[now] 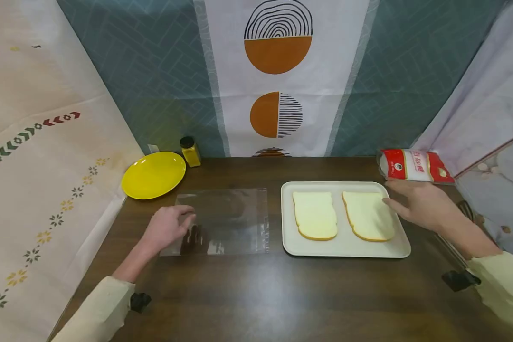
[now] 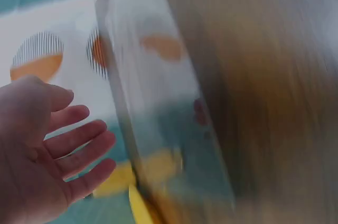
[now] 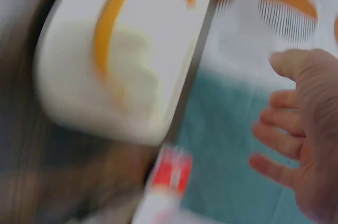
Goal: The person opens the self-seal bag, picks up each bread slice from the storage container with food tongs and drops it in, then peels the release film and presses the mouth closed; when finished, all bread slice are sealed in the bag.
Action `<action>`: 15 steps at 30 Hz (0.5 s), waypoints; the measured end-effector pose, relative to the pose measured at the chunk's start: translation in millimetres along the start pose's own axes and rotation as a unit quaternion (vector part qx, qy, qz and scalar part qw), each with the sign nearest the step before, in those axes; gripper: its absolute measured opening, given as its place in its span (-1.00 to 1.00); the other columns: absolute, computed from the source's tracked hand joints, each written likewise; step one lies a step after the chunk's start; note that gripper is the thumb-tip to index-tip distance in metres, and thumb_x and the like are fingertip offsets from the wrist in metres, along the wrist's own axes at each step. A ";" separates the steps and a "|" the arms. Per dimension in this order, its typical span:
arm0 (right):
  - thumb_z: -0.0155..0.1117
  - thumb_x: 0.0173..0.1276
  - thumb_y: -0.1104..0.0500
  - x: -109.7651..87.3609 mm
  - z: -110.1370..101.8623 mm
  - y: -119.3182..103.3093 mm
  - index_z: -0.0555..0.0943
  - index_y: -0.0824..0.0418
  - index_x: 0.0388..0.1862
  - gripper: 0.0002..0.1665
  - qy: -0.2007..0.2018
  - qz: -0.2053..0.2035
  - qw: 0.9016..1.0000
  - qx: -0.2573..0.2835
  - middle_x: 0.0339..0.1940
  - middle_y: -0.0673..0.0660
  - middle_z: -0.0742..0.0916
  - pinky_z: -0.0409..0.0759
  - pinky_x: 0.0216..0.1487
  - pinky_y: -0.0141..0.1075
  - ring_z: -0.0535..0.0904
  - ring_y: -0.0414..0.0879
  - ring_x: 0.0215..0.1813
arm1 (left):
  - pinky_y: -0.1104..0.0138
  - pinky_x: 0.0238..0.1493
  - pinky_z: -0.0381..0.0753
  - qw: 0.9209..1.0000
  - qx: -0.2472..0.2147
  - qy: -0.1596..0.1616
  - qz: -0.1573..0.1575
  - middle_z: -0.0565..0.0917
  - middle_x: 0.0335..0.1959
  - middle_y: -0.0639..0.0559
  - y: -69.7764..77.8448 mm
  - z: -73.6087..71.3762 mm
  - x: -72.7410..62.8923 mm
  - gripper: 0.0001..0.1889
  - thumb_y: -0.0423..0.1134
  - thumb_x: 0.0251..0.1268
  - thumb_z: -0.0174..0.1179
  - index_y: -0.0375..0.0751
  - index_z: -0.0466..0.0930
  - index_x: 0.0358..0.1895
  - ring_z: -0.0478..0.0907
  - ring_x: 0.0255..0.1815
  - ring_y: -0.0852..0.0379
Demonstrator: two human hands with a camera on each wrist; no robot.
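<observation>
My left hand point(image 1: 168, 228) hovers at the left end of a clear plastic bag point(image 1: 235, 223) spread flat on the table. In the left wrist view, its fingers point(image 2: 87, 155) are spread loosely with nothing in them. My right hand point(image 1: 419, 204) hangs over the right edge of a white tray point(image 1: 342, 249), fingertips beside the right bread slice point(image 1: 367, 216). A second bread slice point(image 1: 316, 216) lies on the tray's left half. Nothing shows in the right hand's relaxed fingers point(image 3: 282, 121) in the right wrist view. A red and white packet point(image 1: 414, 165) lies just behind that hand.
A yellow plate point(image 1: 154, 175) sits at the back left, beside a small yellow jar point(image 1: 190, 152) with a black lid. Thin metal rods point(image 1: 452, 251) lie partly under the right forearm. Fabric hangs along the back and both sides of the wooden table point(image 1: 248, 294).
</observation>
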State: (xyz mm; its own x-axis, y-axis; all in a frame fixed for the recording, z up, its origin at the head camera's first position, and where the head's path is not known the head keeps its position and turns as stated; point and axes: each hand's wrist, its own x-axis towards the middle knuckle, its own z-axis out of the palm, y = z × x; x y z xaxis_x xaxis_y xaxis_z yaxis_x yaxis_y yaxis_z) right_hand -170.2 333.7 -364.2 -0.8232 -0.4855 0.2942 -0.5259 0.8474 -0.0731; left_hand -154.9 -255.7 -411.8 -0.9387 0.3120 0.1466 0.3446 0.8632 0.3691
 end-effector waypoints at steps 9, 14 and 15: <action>0.48 0.27 0.17 71.8 57.1 -113.2 0.69 0.36 0.08 -0.56 -0.012 -0.121 0.986 0.111 0.00 0.25 0.76 0.65 -0.02 0.04 0.72 0.14 -0.03 | -0.18 0.24 0.40 0.998 -0.029 -0.057 0.018 0.56 0.25 -0.24 41.7 45.1 30.8 -0.54 -0.15 0.36 0.30 -0.33 0.57 0.23 0.40 0.28 -0.26; 0.45 0.30 0.12 106.9 87.4 -153.5 0.70 0.31 -0.05 -0.66 -0.048 -0.163 0.981 0.096 -0.01 0.19 0.76 0.66 -0.08 -0.02 0.73 0.07 -0.12 | -0.31 0.29 0.22 0.995 -0.003 -0.095 0.025 0.32 0.43 -0.34 46.1 58.6 40.0 -0.38 -0.04 0.37 0.28 -0.32 0.43 0.38 0.13 0.46 -0.37; 0.46 0.29 0.11 113.7 92.5 -159.6 0.71 0.29 -0.09 -0.68 -0.056 -0.167 0.980 0.087 -0.02 0.17 0.77 0.65 -0.09 -0.03 0.72 0.05 -0.15 | -0.33 0.30 0.19 0.995 -0.002 -0.096 0.026 0.31 0.44 -0.35 46.5 60.4 41.0 -0.38 -0.04 0.37 0.29 -0.31 0.43 0.38 0.11 0.47 -0.37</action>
State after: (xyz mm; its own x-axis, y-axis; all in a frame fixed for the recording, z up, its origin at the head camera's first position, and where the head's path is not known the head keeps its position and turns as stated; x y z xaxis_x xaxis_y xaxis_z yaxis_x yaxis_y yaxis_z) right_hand -199.6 123.3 -407.2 -0.6120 -0.7589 0.2228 -0.7907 0.5923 -0.1547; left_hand -178.0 -178.8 -444.0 -0.9042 0.4269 -0.0129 0.3926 0.8427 0.3685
